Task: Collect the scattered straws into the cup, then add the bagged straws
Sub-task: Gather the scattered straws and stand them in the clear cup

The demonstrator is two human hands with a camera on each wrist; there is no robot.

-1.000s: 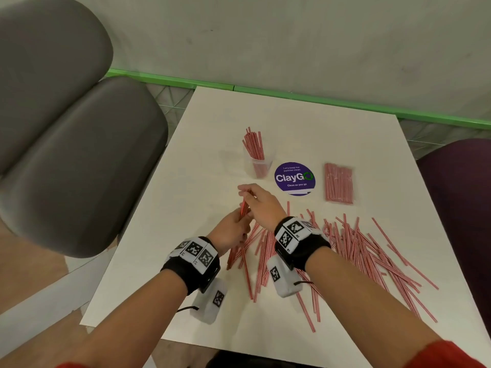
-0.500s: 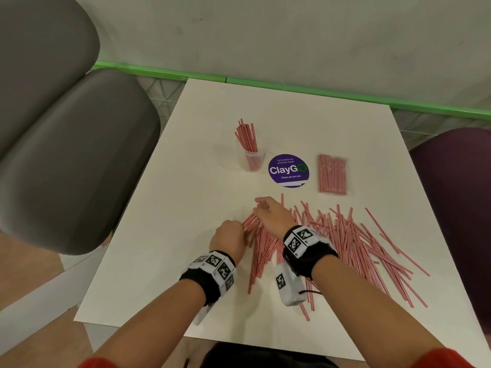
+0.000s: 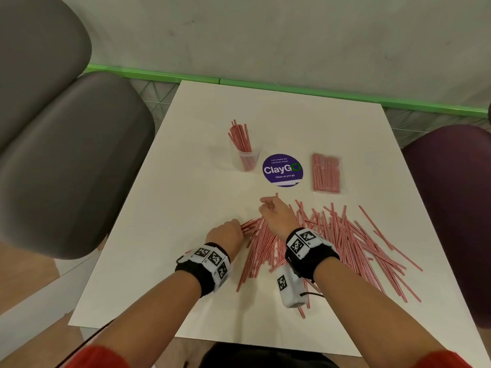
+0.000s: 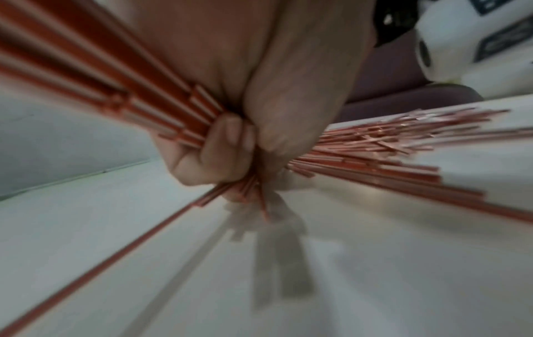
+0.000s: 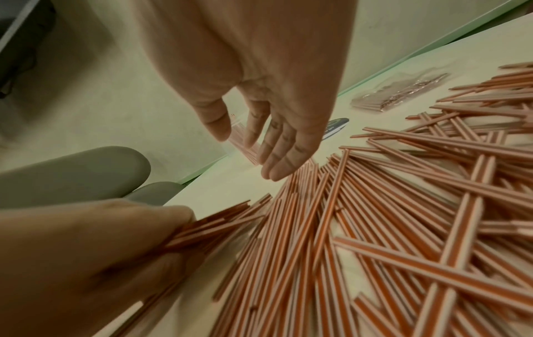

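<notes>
White tabletop (image 3: 186, 261) fills most of your view, with a pale wall and a green strip (image 3: 292, 88) along its far edge. Nearest you, your forearms come in from below, each with a black wrist strap carrying printed markers. Your left hand (image 3: 227, 235) sits at the left edge of the pile of loose straws (image 3: 345, 248), its fingers (image 4: 219, 148) curled round a small bundle of red-and-white straws (image 4: 129, 95); the wrist view shows the bundle running through the fist, with the straw ends poking out beneath. Your right hand (image 3: 276, 216) is just beyond and to the right of it, palm down over the far left part of the pile, fingers (image 5: 285, 157) straight and close together, thumb apart, gripping nothing. Whether the fingertips touch the straws below, you cannot tell from these views. The loose straws fan out to the right across the near half of the table, many crossing one another.

Farther out, a round purple sticker (image 3: 282, 170) lies flat near the middle of the table. Left of it stands the clear cup (image 3: 245, 159), already holding a bunch of straws that lean left. Right of the sticker lies the bag of straws (image 3: 326, 173), flat and apart from the loose pile. A grey chair (image 3: 66, 155) stands to the left of the table, a purple seat (image 3: 451, 195) to the right.
</notes>
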